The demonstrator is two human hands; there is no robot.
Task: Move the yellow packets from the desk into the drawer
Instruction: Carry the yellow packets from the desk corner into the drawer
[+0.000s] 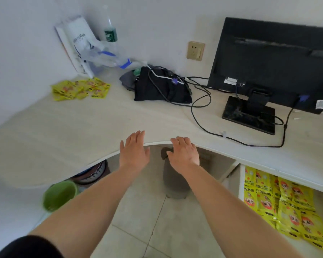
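Your forearms fill the bottom of the shot, black sleeve [26,246] on the left one, and both hands are out front with nothing in them. Your left hand [133,148] lies flat, fingers straight and close together, tips over the front edge of the counter [63,127]. Your right hand [184,152] is just beside it, fingers relaxed and lightly bent at that same edge. Neither is pinching anything.

Progress-wise I'd say you're well past halfway. The drawer [241,183] down at your right is pulled open and already has a big batch [283,202] in it, laid in overlapping rows. What's left is the small pile of yellow packets [80,89] at the far left corner of the counter, just in front of a white paper bag [76,41] and well apart from both hands.

They look like flat, glossy little sachets, bright yellow with red-orange print, scattered and overlapping rather than stacked. My guess is they're light and slippery, so scooping a handful probably beats picking singles.
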